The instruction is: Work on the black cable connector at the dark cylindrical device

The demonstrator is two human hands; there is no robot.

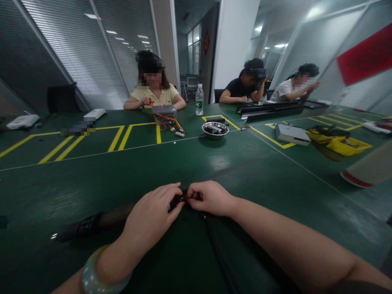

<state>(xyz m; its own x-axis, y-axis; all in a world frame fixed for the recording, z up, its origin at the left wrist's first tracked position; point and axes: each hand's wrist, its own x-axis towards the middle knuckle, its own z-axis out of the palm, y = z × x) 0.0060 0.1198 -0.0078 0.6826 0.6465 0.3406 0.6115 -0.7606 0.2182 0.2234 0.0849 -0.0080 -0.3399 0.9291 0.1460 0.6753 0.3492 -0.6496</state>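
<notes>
A long, black-and-brown cylindrical object [113, 217] is laid across the dark green tabletop [92, 179], its right end grasped by the left hand [153, 208]; a small, thin black piece [185, 199] is pinched at that end by the right hand [212, 199]; a slender black rod [217, 243] is seen below; a round, shiny metal bowl [215, 135] is placed beyond both hands.
</notes>
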